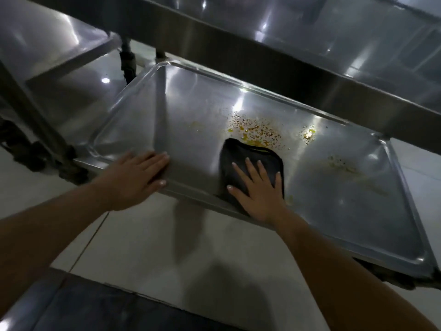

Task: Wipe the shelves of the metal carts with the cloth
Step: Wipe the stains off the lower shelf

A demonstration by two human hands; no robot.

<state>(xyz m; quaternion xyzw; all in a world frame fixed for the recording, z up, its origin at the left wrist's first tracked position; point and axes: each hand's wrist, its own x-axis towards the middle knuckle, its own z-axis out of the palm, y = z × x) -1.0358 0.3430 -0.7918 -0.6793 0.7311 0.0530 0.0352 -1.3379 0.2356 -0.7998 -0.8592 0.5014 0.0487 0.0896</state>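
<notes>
Grease is the main danger on this lower shelf [195, 120] of the metal cart: a patch of yellow-orange spots [256, 132] lies just beyond the far edge of the dark cloth [241, 158], and if the cloth goes through it in one flat push, I think it may only smear the oil over the steel that looks cleaner on the left side. A smaller spot [309, 134] sits further right, near the far rim, and a pale, dull stain [343, 164] lies on the right part of the shelf; both could be missed, because the upper shelf [262, 65] hangs over them and throws shadow and reflections. The cloth also hangs a little over the near rim, so a backward pull could drag it off the shelf to the floor [133, 235]. The cart may also roll if the push is strong, and perhaps for this reason the other hand is on it. The right hand [256, 187] lies flat on the cloth, its fingers straight and spread apart, pressing down and not gripping; the fingertips reach about the middle of the cloth. The left hand [137, 174] rests on the near rim at the left, its fingers straight and close together, palm down, holding nothing, with the thumb along the rim's edge.
</notes>
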